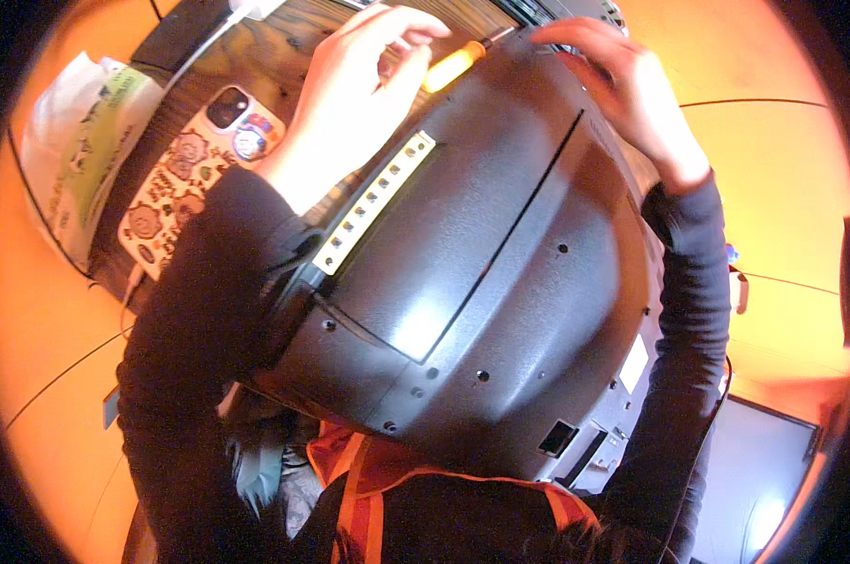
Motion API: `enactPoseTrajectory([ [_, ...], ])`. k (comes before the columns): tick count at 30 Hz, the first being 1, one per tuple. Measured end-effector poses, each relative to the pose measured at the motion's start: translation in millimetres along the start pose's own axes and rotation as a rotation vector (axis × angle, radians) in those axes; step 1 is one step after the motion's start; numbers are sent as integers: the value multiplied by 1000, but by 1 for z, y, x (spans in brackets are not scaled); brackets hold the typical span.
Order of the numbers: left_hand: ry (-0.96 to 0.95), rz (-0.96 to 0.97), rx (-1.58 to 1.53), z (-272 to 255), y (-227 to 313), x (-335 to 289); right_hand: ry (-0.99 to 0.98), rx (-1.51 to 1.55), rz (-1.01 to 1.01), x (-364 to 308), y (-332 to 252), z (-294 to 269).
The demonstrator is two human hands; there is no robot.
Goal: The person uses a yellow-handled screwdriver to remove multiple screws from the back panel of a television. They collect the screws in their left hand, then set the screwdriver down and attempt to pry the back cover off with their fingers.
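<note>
A large, curved black plastic housing point(500, 263) fills the middle, with several screw holes and a pale strip point(373, 202) of small openings on its left side. My left hand point(368, 85) is at its far left edge, thumb and fingers bent at the handle end of a yellow-handled screwdriver point(455, 66). The screwdriver's thin shaft points to the far corner of the housing. Over that same corner arches my right hand point(617, 85), its bent fingers near the shaft's tip and its thumb apart from them. Whether those fingertips touch the shaft is unclear.
Left of the housing, a phone in a patterned case point(194, 179) lies on a wooden surface point(284, 61), with a cable at its lower end. Beside it is a white and green plastic packet point(86, 141). A flat grey panel point(754, 470) is at the lower right.
</note>
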State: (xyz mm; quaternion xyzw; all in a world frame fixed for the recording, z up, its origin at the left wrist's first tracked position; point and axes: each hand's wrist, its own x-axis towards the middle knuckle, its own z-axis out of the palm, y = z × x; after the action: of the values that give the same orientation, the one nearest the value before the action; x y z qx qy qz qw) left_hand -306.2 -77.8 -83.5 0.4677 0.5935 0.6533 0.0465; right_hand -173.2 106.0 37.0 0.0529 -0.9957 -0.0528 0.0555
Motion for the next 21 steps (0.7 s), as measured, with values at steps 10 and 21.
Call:
enactPoseTrajectory([
  [10, -624, 251, 166, 5, 26, -23, 42, 363, 621, -110, -20, 13],
  [21, -734, 297, 297, 2, 29, -29, -44, 310, 553, -105, -41, 20],
])
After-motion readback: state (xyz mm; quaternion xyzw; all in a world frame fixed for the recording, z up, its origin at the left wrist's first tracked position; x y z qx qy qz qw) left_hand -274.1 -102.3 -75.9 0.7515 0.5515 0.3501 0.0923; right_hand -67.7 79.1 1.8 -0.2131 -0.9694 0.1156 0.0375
